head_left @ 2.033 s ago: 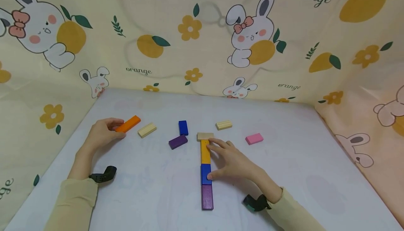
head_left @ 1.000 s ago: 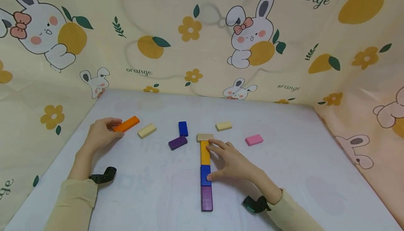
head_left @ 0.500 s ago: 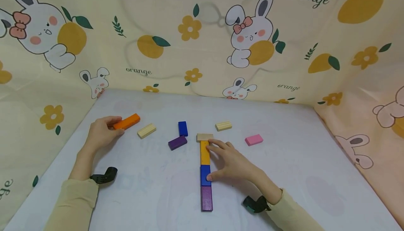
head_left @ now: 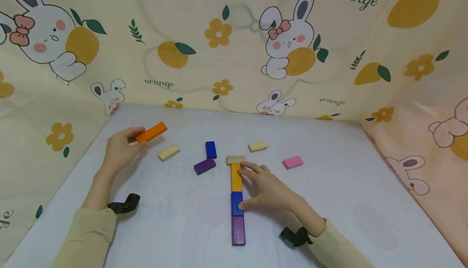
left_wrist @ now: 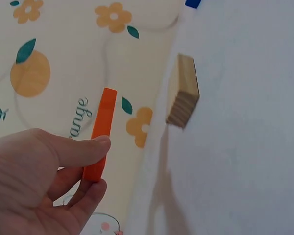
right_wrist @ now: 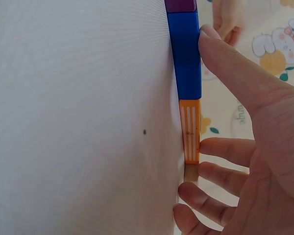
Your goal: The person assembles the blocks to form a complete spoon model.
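My left hand [head_left: 122,150] pinches a long orange block [head_left: 151,132] between thumb and fingers and holds it above the table. In the left wrist view the orange block [left_wrist: 104,115] sticks out past the thumb. My right hand [head_left: 268,188] rests on a straight row of blocks, fingers spread. Its thumb touches the blue block [head_left: 236,201] and its fingertips touch the yellow block [head_left: 235,176]. At the near end of the row lies a purple block [head_left: 239,231]. A plain wooden block [head_left: 235,160] lies crosswise at the far end.
Around the row lie a wooden block [head_left: 168,153] near my left hand, a small blue block [head_left: 210,149], a dark purple block [head_left: 204,166], another wooden block [head_left: 257,146] and a pink block [head_left: 293,162]. A patterned cloth [head_left: 204,68] rises behind the white table [head_left: 175,227].
My left hand has raised the orange block off the table and moved it slightly away and to the right. The right hand and the row stay in place.
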A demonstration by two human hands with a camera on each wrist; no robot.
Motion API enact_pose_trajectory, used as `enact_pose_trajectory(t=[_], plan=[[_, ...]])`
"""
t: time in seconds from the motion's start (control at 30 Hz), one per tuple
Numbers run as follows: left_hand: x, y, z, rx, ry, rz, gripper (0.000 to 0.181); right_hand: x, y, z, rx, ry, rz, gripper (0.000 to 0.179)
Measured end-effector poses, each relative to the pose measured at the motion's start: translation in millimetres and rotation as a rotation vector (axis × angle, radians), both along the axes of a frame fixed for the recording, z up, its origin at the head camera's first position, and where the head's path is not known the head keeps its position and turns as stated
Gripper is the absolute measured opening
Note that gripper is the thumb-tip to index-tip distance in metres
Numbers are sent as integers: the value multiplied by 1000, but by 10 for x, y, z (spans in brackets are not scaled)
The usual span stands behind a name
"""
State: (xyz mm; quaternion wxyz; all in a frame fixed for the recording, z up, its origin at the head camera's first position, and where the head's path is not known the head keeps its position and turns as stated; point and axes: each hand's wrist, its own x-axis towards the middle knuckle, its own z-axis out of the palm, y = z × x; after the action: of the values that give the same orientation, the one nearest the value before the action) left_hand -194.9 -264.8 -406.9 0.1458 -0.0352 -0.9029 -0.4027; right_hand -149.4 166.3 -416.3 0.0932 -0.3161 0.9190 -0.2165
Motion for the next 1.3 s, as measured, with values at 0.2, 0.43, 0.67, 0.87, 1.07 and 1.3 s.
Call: enact_pose_trajectory(t=[0.2, 0.43, 0.67, 0.87, 1.07, 1.3], plan=[[1, 116, 69, 17, 35, -5, 42, -5, -3, 6, 8, -4, -4, 95], [-27, 218, 71, 31, 69, -49, 40, -15, -16, 5, 18, -20, -15, 95], [-100, 494, 86, 144, -4, -173, 42, -50, -30, -25, 16, -15, -18, 95], [-221, 1011, 108, 133, -85, -329, 40, -81, -58, -11, 12, -14, -22, 95], [-441, 1481, 44, 23, -123, -484, 39, -86, -60, 9, 32, -37, -43, 96], [-605, 1768, -46, -65, -138, -550, 40, -97, -62, 15, 21, -29, -27, 97]])
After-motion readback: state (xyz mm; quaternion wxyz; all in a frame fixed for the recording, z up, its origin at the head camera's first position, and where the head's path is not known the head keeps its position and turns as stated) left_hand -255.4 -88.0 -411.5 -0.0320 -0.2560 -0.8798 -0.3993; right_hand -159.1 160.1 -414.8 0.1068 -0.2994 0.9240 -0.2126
